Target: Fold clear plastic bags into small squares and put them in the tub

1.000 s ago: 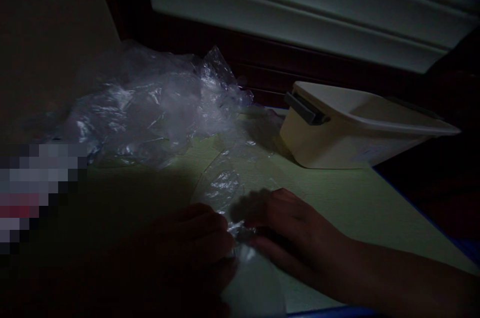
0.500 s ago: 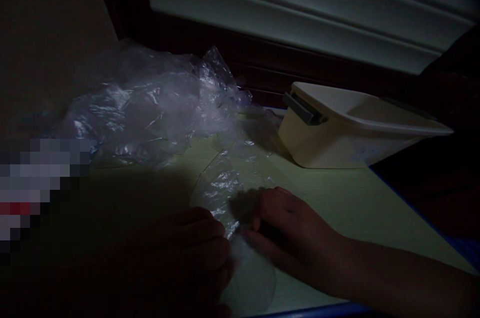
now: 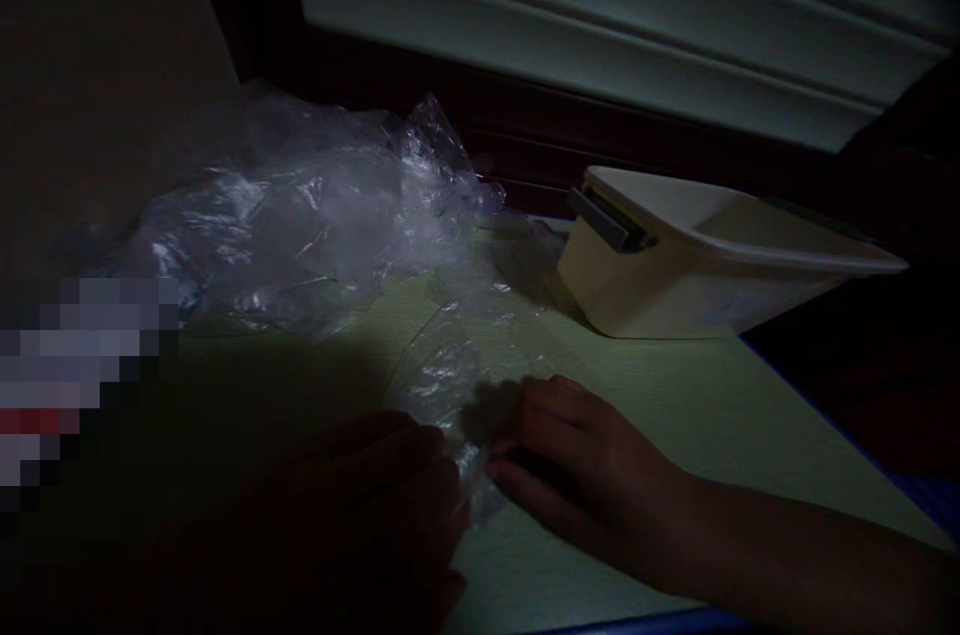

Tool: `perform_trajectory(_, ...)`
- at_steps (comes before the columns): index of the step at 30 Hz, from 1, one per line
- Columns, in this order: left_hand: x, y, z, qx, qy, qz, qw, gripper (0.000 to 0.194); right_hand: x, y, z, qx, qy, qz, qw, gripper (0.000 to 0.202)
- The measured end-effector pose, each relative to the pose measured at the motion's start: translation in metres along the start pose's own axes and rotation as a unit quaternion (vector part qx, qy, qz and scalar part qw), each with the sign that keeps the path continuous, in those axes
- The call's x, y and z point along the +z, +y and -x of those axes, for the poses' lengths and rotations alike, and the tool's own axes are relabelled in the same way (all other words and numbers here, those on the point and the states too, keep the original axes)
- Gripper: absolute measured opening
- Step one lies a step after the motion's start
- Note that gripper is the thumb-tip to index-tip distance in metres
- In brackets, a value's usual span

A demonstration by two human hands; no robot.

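A thin clear plastic bag [image 3: 442,370] lies flat on the pale green tabletop, its near end between my two hands. My left hand [image 3: 382,505], very dark, has its fingers curled at the left side of that end. From the right, my right hand [image 3: 570,465] closes thumb and fingers on the plastic, with a dark shadow beside the fingertips. What the left fingertips hold is hidden in shadow. Beyond the hands, a large heap of crumpled clear plastic bags [image 3: 315,215] covers the back left of the table.
A cream plastic bin [image 3: 660,285] with a grey handle stands at the back right of the table [image 3: 750,425], near its blue edge. Dark frames and pale panels [image 3: 562,25] rise behind. A blurred-out patch covers the left edge.
The rounded near part of the clear plastic that lay below my hands no longer shows there; bare tabletop is visible instead. My right fingers have closed closer together, and my left hand has shifted slightly.
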State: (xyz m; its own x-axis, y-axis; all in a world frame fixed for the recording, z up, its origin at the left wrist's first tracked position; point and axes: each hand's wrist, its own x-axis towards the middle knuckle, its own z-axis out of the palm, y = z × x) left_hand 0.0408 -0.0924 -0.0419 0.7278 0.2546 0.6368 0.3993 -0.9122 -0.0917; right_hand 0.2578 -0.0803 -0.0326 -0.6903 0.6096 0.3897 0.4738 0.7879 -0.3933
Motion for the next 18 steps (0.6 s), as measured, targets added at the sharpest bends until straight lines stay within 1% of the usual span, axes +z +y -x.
perform_trajectory(1, 0.0, 0.0, -0.001, -0.051, 0.02, -0.018, 0.998, 0.031, 0.0, 0.0, 0.0, 0.001, 0.002, -0.001, 1.0, 0.01)
perform_trajectory(3, 0.0, 0.002, -0.002, -0.047, 0.022, -0.034, 0.998, 0.037, 0.0, -0.001, 0.0, 0.003, 0.004, -0.003, 1.0, 0.01)
perform_trajectory(4, 0.0, 0.002, -0.002, -0.086, 0.031, -0.055, 0.994, 0.038, -0.001, -0.001, 0.0, 0.004, 0.005, -0.003, 1.0, 0.01)
perform_trajectory(6, -0.001, 0.002, -0.002, -0.1, 0.023, -0.066, 0.993, 0.038, -0.001, -0.001, 0.0, 0.003, 0.008, 0.0, 1.0, 0.012)
perform_trajectory(7, -0.001, 0.001, -0.002, -0.102, 0.019, -0.069, 0.992, 0.038, -0.001, -0.001, 0.0, 0.003, 0.008, 0.001, 1.0, 0.012)
perform_trajectory(11, -0.003, -0.005, -0.004, -0.067, 0.015, -0.065, 0.995, 0.037, -0.002, 0.0, 0.0, -0.001, 0.007, 0.004, 1.0, 0.013)
perform_trajectory(12, -0.004, -0.006, -0.005, -0.071, 0.016, -0.062, 0.995, 0.036, -0.002, 0.0, 0.0, 0.0, 0.005, 0.005, 1.0, 0.014)
perform_trajectory(15, -0.005, -0.007, -0.003, -0.11, 0.009, -0.05, 0.993, 0.036, -0.002, 0.0, 0.001, 0.002, 0.004, 0.006, 1.0, 0.017)
perform_trajectory(18, -0.006, -0.009, 0.002, -0.118, -0.011, -0.053, 0.991, 0.037, -0.001, 0.001, 0.002, -0.001, 0.006, 0.007, 1.0, 0.017)
